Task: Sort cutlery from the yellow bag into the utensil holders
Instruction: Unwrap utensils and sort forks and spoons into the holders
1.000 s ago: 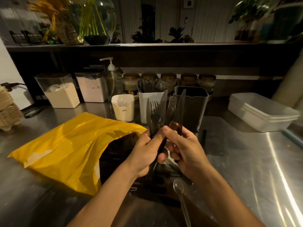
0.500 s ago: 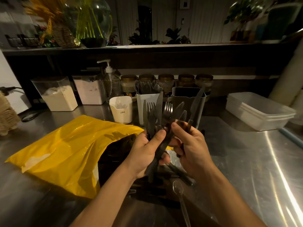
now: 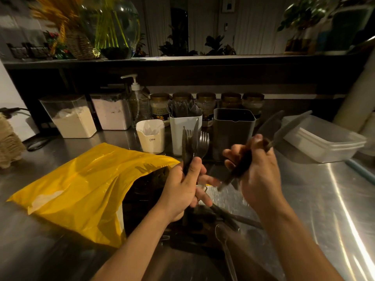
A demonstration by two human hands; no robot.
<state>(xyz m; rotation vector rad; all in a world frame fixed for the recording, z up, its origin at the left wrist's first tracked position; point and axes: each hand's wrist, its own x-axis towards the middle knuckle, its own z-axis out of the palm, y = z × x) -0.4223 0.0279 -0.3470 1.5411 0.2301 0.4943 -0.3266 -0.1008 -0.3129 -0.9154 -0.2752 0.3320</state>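
Observation:
The yellow bag (image 3: pixel 81 189) lies on the steel counter at the left, its mouth open toward my hands. My left hand (image 3: pixel 182 191) grips an upright bundle of dark forks and knives (image 3: pixel 192 147). My right hand (image 3: pixel 257 171) holds two dark knives (image 3: pixel 284 128), blurred, their blades pointing up and right near the grey holder (image 3: pixel 233 134). A white holder (image 3: pixel 182 134) with dark cutlery and a small cream holder (image 3: pixel 151 138) stand behind. Loose dark cutlery (image 3: pixel 225 216) and a clear spoon (image 3: pixel 223 240) lie below my hands.
Stacked white plastic tubs (image 3: pixel 324 142) sit at the right. Two clear canisters (image 3: pixel 71 116), a pump bottle (image 3: pixel 136 102) and several jars (image 3: pixel 205 102) line the back under a dark shelf. A woven basket (image 3: pixel 8 142) is at the far left edge.
My right hand has pulled the knives out of the shared bundle and swung them rightward, away from my left hand, which still holds the rest upright.

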